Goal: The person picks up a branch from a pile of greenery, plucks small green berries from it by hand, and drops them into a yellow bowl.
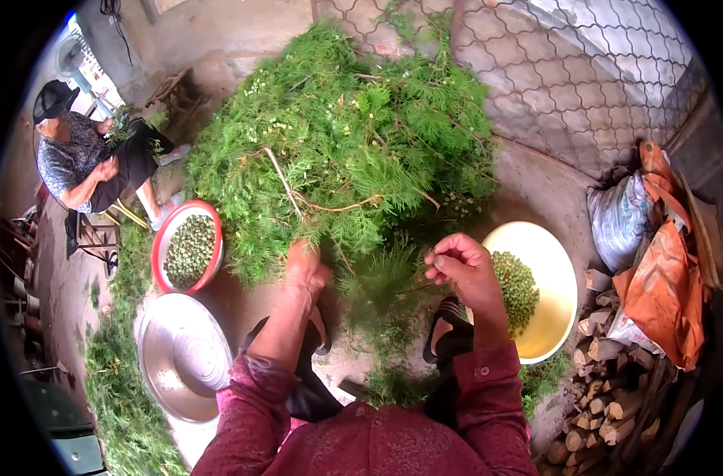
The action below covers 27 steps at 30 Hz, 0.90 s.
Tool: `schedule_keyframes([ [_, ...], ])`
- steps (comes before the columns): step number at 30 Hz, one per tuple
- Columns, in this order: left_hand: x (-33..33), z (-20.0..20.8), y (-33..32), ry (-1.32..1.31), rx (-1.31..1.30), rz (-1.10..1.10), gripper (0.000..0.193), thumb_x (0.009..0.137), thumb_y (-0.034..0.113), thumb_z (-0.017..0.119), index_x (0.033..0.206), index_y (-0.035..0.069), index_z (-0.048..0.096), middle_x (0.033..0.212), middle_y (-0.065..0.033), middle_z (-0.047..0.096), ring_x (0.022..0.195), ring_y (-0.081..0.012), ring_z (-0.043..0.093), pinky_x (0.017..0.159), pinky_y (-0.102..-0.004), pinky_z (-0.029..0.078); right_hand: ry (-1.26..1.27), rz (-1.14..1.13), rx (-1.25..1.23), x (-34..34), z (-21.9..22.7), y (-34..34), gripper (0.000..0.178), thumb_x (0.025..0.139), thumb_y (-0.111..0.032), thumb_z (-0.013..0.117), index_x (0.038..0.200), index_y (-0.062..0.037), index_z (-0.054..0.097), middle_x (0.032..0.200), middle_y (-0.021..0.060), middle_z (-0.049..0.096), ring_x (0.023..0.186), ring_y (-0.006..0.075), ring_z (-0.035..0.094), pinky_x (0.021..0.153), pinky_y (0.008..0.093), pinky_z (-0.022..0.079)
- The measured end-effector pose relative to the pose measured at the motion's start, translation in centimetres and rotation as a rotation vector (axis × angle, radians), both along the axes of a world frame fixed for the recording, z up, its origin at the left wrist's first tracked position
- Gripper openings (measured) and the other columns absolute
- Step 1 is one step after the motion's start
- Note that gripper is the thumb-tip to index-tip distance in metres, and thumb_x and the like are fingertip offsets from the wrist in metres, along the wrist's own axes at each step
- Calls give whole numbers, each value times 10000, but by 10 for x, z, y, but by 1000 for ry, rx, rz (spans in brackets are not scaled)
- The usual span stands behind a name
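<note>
My left hand (304, 268) is closed at the near edge of a big heap of green evergreen branches (361, 135). Its fingertips are turned away, so what they grip is hidden. My right hand (464, 270) is pinched, thumb against curled fingers, beside a yellow basin (562, 278). A thin stem runs up to its fingertips from a blurred evergreen sprig (381, 282) that hangs between my hands. Small round green cones (516, 293) lie in the yellow basin, partly behind my right hand.
To the left stand a red-rimmed basin (218, 252) of green cones and a metal basin (159, 373). A seated person (76, 159) handles a sprig farther left. Firewood (607, 404), an orange sack (663, 293) and a pale sack (621, 222) lie at right. Wire mesh (567, 87) stands behind.
</note>
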State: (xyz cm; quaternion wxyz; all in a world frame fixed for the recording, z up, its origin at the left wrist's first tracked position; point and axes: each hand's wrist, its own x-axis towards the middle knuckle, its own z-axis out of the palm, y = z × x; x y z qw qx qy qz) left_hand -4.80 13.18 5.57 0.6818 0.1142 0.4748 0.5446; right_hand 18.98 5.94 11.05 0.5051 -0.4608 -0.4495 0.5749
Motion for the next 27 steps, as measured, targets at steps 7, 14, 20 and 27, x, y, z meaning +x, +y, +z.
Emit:
schedule_keyframes([
  [7,-4,-14,-3,189,65,-107,253,817,153,462,1049,59,502,1005,-85,545,880,-186,519,703,-301,437,180,109,-94,-7,-6,6,66,802,-88,547,847,-42,530,697,10,529,527,61,470,458,177,373],
  [14,0,-23,-11,111,92,-282,265,843,199,459,1079,80,485,937,-57,541,737,-115,497,537,-225,414,-305,20,78,-13,-30,11,315,746,-121,634,1026,-39,513,854,44,561,772,104,526,637,219,442],
  [20,-11,-38,-20,925,783,-554,393,836,221,433,1200,81,390,1198,-107,437,1049,-227,460,814,-349,432,-276,226,-190,-24,-10,14,633,671,-273,709,1183,-37,421,1120,75,502,978,172,494,837,314,405],
  [27,-5,-43,-8,-552,126,-423,366,875,253,402,1207,102,375,1205,-75,432,1084,-219,432,894,-366,388,-237,541,10,-4,-40,23,501,711,-175,652,1158,-74,449,1104,102,487,1056,172,441,871,322,375],
])
